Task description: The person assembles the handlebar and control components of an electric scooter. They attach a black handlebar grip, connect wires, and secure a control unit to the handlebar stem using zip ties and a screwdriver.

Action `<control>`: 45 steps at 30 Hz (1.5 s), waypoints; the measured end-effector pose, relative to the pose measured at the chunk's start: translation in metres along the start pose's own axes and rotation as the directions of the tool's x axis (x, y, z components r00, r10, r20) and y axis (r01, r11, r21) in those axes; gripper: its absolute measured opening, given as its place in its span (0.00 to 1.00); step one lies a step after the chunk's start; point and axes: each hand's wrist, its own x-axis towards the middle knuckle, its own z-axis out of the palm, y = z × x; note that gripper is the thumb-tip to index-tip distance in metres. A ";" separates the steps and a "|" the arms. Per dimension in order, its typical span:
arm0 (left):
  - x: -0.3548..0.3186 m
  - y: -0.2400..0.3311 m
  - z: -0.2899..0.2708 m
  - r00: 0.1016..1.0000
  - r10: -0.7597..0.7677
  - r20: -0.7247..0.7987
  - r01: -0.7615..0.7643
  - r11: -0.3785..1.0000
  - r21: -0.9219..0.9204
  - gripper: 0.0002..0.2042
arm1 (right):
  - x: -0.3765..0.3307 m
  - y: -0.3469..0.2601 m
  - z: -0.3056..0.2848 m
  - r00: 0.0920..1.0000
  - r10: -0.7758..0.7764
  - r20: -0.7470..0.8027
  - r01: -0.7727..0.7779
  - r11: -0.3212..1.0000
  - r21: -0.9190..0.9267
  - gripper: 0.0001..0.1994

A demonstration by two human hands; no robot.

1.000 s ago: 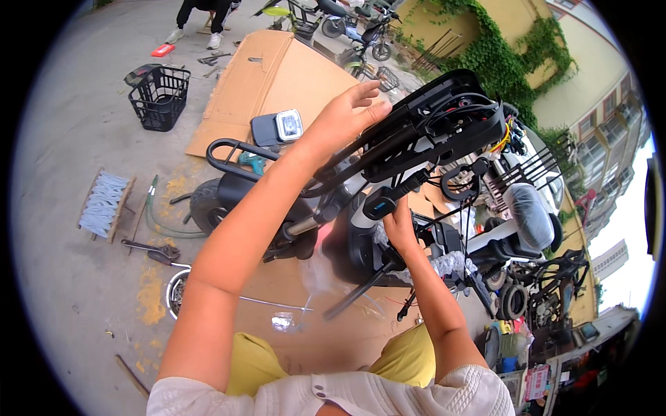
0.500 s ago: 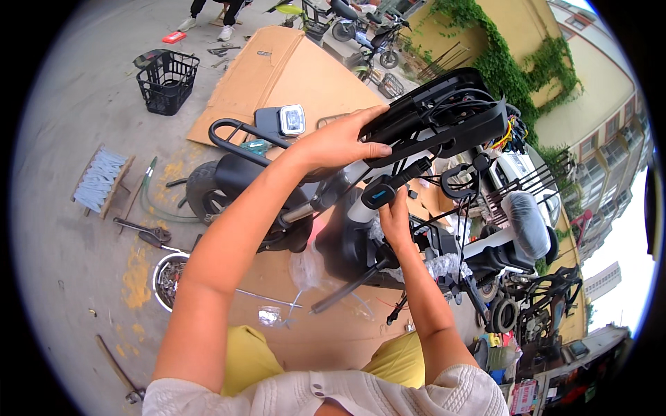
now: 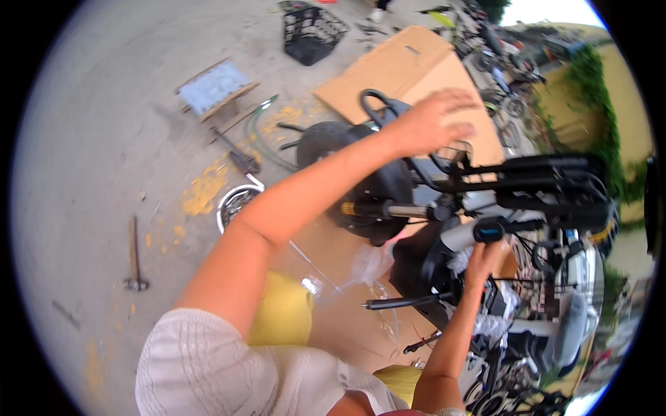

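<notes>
A black electric two-wheeler (image 3: 409, 267) stands tilted in front of me, partly assembled, with loose wiring. My left hand (image 3: 437, 125) is raised over its black tubular rack (image 3: 424, 173), fingers apart and a little blurred, holding nothing. The long black panel part (image 3: 555, 184) lies to the right of that hand, apart from it. My right hand (image 3: 488, 260) is closed around the handlebar, just beneath a small display (image 3: 488, 230) with a blue light; some of its fingers are hidden. A front wheel (image 3: 320, 147) and a chrome fork tube (image 3: 408, 211) show left of the display.
Cardboard (image 3: 388, 69) lies beyond the vehicle. On the ground at left are a hammer (image 3: 134, 260), a round metal dish (image 3: 234, 206) of small parts, and a low stool (image 3: 216, 89). A black basket (image 3: 312, 35) stands farther back. Parked bikes line the far right.
My left hand has let go of the black panel part and moved off it to the left. The view has swung left. My right hand stays by the display.
</notes>
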 end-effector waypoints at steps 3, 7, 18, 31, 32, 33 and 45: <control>-0.069 -0.042 -0.101 0.871 -0.202 -0.447 0.218 0.976 -0.017 0.23 | -0.001 0.018 -0.008 0.995 -0.091 -0.046 0.093 0.995 0.040 0.18; -0.211 -0.180 -0.263 0.403 -0.602 -0.690 0.678 0.702 -0.216 0.27 | -0.006 0.027 -0.024 0.998 -0.025 -0.053 0.014 0.982 -0.190 0.18; -0.250 -0.300 -0.328 0.037 -0.889 -0.456 0.165 0.455 -0.875 0.41 | -0.018 0.001 -0.017 0.975 0.203 -0.086 -0.204 0.979 -0.009 0.18; -0.177 -0.291 -0.531 0.163 -0.719 -0.676 0.614 0.610 -0.501 0.15 | -0.024 -0.005 -0.024 0.976 0.161 -0.146 -0.197 0.937 -0.288 0.19; -0.167 -0.257 -0.539 0.205 -0.696 -0.688 0.684 0.604 -0.408 0.15 | -0.020 -0.003 -0.025 0.973 0.170 -0.158 -0.208 0.941 -0.267 0.19; -0.169 -0.214 -0.542 0.237 -0.673 -0.701 0.753 0.583 -0.305 0.15 | -0.017 0.001 -0.027 0.971 0.186 -0.153 -0.219 0.945 -0.241 0.19; -0.303 0.184 -0.276 0.053 -0.908 -0.415 0.435 -0.353 0.828 0.28 | -0.010 0.015 -0.014 0.987 0.092 -0.133 -0.088 0.995 0.038 0.17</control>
